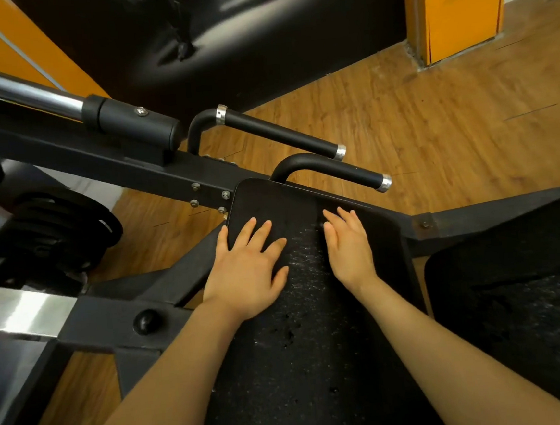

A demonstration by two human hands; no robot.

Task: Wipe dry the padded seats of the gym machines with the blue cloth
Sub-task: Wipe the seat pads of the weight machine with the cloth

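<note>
We rest our left hand (247, 266) and right hand (349, 245) flat, fingers (266, 227) straight and holding nothing, on the wet padded seat (301, 312) running lengthwise from lower centre upward, with no blue cloth in view.

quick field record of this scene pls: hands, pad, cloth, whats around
left hand: flat on the black pad, fingers spread
right hand: flat on the same pad, fingers straight
pad surface: droplets between the hands
cloth: none in view
second pad: to the right
handles: two black bars beyond the pad
floor: wood
</note>
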